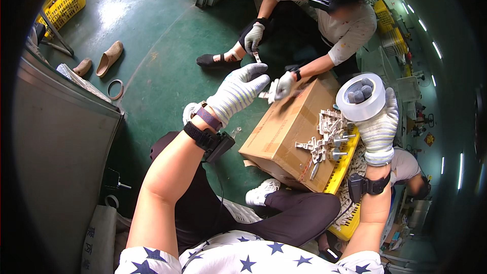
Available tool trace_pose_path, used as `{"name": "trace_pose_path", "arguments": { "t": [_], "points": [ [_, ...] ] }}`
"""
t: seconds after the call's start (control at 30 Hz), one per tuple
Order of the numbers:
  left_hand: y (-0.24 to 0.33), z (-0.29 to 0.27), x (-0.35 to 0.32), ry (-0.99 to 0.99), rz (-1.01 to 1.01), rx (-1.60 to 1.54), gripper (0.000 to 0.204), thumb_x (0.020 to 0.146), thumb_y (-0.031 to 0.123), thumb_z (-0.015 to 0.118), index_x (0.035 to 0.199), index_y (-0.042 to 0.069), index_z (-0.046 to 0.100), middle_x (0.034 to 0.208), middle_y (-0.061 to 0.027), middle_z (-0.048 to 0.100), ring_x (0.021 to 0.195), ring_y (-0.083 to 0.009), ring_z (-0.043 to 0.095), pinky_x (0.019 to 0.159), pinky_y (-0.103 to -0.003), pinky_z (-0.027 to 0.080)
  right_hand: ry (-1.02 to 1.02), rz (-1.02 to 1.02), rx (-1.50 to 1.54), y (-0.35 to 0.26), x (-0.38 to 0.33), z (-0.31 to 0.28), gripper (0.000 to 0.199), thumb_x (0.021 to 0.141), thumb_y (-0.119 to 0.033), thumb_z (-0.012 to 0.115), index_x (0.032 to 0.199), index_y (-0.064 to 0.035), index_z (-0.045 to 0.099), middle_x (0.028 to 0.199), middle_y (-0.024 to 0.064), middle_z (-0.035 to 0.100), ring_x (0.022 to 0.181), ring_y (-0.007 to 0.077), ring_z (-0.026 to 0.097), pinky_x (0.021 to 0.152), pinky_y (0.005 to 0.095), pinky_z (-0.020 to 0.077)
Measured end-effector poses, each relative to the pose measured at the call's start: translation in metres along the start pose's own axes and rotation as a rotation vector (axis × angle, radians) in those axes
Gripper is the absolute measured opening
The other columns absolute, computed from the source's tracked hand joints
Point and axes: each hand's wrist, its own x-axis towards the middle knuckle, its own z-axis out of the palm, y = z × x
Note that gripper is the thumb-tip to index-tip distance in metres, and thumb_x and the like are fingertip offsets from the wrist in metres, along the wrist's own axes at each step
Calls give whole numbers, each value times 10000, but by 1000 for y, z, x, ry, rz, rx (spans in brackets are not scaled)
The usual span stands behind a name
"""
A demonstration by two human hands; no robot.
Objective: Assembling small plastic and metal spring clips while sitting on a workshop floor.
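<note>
My right hand, in a striped knit glove, is raised over the right end of the cardboard box. It grips a wide roll of clear tape, its grey fingertips showing through the core. My left hand, gloved alike, is up in front of the box's left side with fingers curled together; what they hold, if anything, cannot be made out. On the brown cardboard box lie several whitish plastic parts, bunched in clusters at its right side.
Across the box sits a co-worker with gloved hands and small pale pieces. A yellow crate full of whitish parts stands against the box's right. Clogs and a tape ring lie on the green floor; a grey metal panel stands left.
</note>
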Motion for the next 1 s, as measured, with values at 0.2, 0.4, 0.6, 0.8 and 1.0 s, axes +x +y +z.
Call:
{"name": "trace_pose_path", "arguments": {
  "t": [0.2, 0.4, 0.6, 0.8, 1.0],
  "points": [
    [4, -1, -1, -6, -34, -25, 419, 902, 188, 682, 1265, 8, 575, 952, 22, 614, 832, -62, 554, 758, -233, 475, -38, -36, 1, -3, -11, 5, 468, 941, -415, 529, 1254, -70, 577, 1213, 121, 635, 1111, 282, 604, 1051, 487, 414],
    [2, -4, -4, 4, -19, -16, 390, 908, 162, 670, 1259, 17, 582, 1004, 2, 633, 878, -79, 585, 804, -237, 488, -49, -80, 12, 4, -49, 20, 470, 935, -403, 548, 1191, -13, 610, 1071, 131, 697, 960, 305, 669, 1023, 509, 441],
    [-11, -6, -3, -5, -22, -21, 358, 914, 140, 659, 1239, 11, 586, 1047, -24, 637, 926, -105, 617, 849, -250, 508, 175, -39, 198, 41, -95, 5, 463, 909, -374, 599, 1192, -7, 605, 1103, 147, 681, 977, 293, 671, 957, 492, 497],
    [-13, 5, -10, -44, -68, -18, 367, 919, 135, 653, 1259, 21, 577, 1037, -7, 636, 931, -91, 606, 868, -250, 493, 377, 82, 393, 122, -132, -56, 419, 902, -340, 620, 1196, -50, 553, 1080, 100, 632, 973, 285, 622, 906, 492, 502],
    [-31, 24, -12, -93, -48, 78, 400, 916, 193, 650, 1263, 15, 562, 1034, -9, 641, 920, -83, 566, 834, -241, 474, 430, 180, 300, 207, -146, -123, 401, 917, -358, 591, 1191, -68, 558, 1083, 96, 632, 1020, 275, 609, 934, 460, 491]
  ]
}}
